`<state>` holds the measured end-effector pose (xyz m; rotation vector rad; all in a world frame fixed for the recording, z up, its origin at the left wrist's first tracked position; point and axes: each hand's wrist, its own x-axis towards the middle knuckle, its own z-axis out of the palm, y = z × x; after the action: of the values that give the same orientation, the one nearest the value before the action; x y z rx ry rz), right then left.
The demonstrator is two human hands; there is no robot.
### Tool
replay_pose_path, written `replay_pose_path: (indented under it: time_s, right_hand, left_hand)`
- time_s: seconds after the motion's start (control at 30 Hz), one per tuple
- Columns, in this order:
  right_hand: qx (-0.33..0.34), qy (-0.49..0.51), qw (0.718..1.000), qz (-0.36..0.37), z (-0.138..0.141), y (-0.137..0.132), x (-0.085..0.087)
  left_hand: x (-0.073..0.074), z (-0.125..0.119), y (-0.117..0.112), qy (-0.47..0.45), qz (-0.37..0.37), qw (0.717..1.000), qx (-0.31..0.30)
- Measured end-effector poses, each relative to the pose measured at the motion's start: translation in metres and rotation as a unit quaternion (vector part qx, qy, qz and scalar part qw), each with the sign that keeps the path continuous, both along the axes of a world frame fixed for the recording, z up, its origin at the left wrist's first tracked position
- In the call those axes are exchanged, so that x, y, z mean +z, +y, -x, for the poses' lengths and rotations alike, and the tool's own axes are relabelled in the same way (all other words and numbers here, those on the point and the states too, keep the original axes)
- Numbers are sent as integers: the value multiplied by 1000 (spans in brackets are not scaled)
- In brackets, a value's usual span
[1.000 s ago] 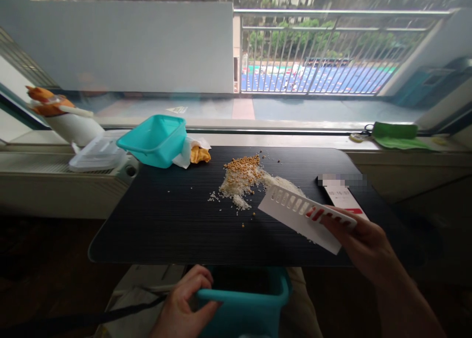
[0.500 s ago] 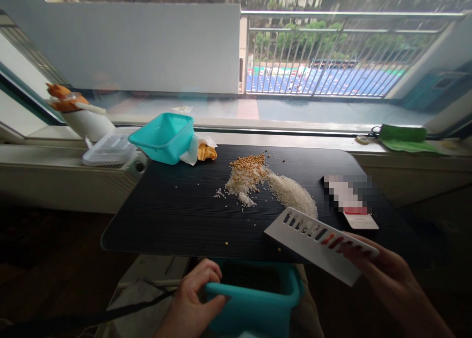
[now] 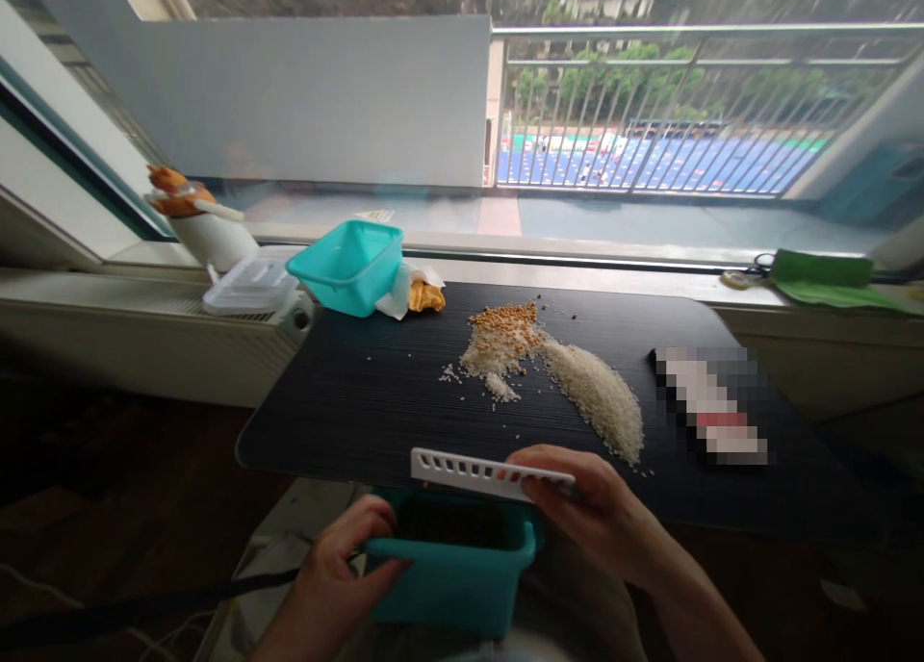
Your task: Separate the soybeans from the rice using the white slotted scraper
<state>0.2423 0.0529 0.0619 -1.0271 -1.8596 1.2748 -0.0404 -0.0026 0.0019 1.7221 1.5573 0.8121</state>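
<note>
My left hand (image 3: 346,556) grips the left rim of a teal plastic container (image 3: 448,585) just below the table's front edge; its inside is dark and its contents are hard to make out. In my right hand (image 3: 577,498) is a white slotted plastic plate (image 3: 462,471), held almost level at the table's front edge, over the back of the container. Beyond it a curved heap of white rice (image 3: 596,393) lies on the black table (image 3: 346,412). Yellowish-brown beans (image 3: 505,323) cover the far part of a second rice heap, with loose grains scattered around.
At the back left stands another teal container (image 3: 350,267), beside a crumpled white and orange-brown packet (image 3: 425,294). A clear plastic lid (image 3: 249,285) rests on the radiator. A blurred-out flat object (image 3: 711,407) lies at the right. Green cloth (image 3: 823,277) sits on the sill.
The slotted plate in my right hand has moved left, away from the rice, to the table edge over the container. My left hand keeps its hold. The view has shifted slightly.
</note>
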Motion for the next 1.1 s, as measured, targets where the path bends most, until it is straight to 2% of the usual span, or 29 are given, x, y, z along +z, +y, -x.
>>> replay_pose_path:
  time_s: [0.1,0.17,0.23,0.3,0.33,0.4,0.53,0.63,0.8,1.1]
  right_hand:
    - [32,-17,999,-12,2,-2,4]
    - [-10,-17,1000,-18,-10,-5,3]
    - [-123,-5,992,-19,-28,-4,-2]
    - [-280,-11,960,-28,-47,4,-9]
    - [-333,-18,942,-42,-55,10,-13]
    - [-383,-35,922,-50,-68,24,-19]
    - [-355,-30,933,-48,-76,48,-25]
    - [-333,-18,942,-46,-74,57,-25]
    - [-306,-4,951,-34,-77,57,-20]
    - [-312,54,948,-11,-78,59,-20]
  left_hand:
    - [-1,7,-4,-1,-21,1000,-2]
    - [0,4,-5,-4,-15,1000,-5]
    - [0,-4,-5,-7,8,1000,-6]
    - [0,-14,-4,-12,38,999,-19]
    - [0,-18,-4,-16,47,998,-29]
    - [-2,-27,-3,-25,61,997,-48]
    - [-5,-38,0,-34,55,996,-69]
    - [-3,-40,2,-27,53,996,-63]
    - [-1,-40,2,-19,56,997,-50]
    - [-3,-42,6,-18,54,996,-69]
